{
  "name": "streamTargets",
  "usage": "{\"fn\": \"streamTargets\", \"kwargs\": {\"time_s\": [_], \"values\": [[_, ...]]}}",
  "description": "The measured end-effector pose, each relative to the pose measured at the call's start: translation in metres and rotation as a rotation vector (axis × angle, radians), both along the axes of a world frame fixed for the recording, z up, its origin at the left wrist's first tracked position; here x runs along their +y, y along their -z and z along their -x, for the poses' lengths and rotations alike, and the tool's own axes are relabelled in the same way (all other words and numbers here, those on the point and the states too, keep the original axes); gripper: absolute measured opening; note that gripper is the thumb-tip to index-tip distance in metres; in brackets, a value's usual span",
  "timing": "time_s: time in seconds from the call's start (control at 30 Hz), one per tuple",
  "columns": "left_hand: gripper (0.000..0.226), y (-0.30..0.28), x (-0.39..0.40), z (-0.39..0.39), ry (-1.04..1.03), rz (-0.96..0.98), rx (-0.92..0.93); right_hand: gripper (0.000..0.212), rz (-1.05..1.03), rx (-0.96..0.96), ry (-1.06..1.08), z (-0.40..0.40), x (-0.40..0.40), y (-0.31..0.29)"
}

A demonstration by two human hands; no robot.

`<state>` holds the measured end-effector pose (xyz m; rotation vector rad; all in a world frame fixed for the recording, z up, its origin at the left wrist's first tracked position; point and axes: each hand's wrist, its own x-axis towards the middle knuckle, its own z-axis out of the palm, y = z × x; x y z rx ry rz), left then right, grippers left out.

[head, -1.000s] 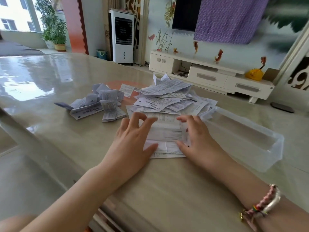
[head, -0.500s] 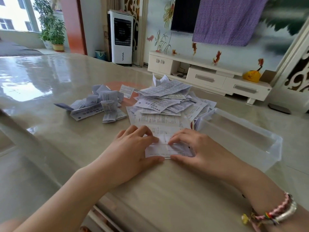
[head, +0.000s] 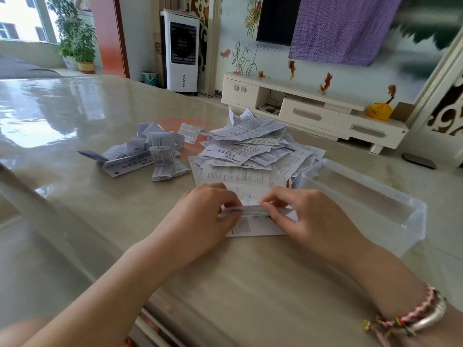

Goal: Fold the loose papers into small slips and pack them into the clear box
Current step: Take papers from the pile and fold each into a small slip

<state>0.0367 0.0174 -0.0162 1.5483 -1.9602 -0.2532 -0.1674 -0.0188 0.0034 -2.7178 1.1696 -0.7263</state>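
Currently, left hand [head: 200,216]: pinching the folded white printed paper [head: 253,211]
Right hand [head: 308,216]: pinching the same fold
Clear plastic rectangular box [head: 390,221]: on the glossy beige counter [head: 225,284], right of both hands

We see dense print covering the loose papers [head: 250,156] and folded slips [head: 160,159] on the table [head: 75,196], none of it legible.

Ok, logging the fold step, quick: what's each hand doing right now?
Left hand: pinching the left end of the folded paper.
Right hand: pinching its right end.
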Motion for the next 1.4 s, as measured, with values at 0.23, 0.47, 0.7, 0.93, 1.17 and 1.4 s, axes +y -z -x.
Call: {"fn": "streamTargets", "kwargs": {"time_s": [0.23, 0.47, 0.7, 0.93, 1.17, 1.4], "values": [[0.031, 0.003, -0.003, -0.002, -0.189, -0.065, 0.017, 0.023, -0.036, 0.093, 0.110, 0.000, -0.016, 0.010], [0.044, 0.001, 0.002, 0.002, -0.233, -0.023, -0.112, 0.041, 0.024, 0.132, 0.087, 0.002, -0.016, 0.010], [0.030, 0.005, 0.005, 0.004, -0.134, 0.078, -0.193, 0.021, 0.031, 0.185, -0.061, 0.001, -0.014, 0.010], [0.031, 0.010, 0.003, -0.001, -0.138, 0.097, -0.182, 0.031, 0.094, 0.201, -0.048, -0.001, -0.014, 0.009], [0.025, 0.014, 0.001, -0.003, -0.095, 0.215, -0.135, 0.021, 0.186, 0.233, -0.039, -0.003, -0.013, 0.013], [0.050, 0.006, 0.006, 0.002, -0.138, 0.304, -0.091, 0.028, 0.209, 0.146, 0.025, -0.008, -0.011, 0.013]]}}
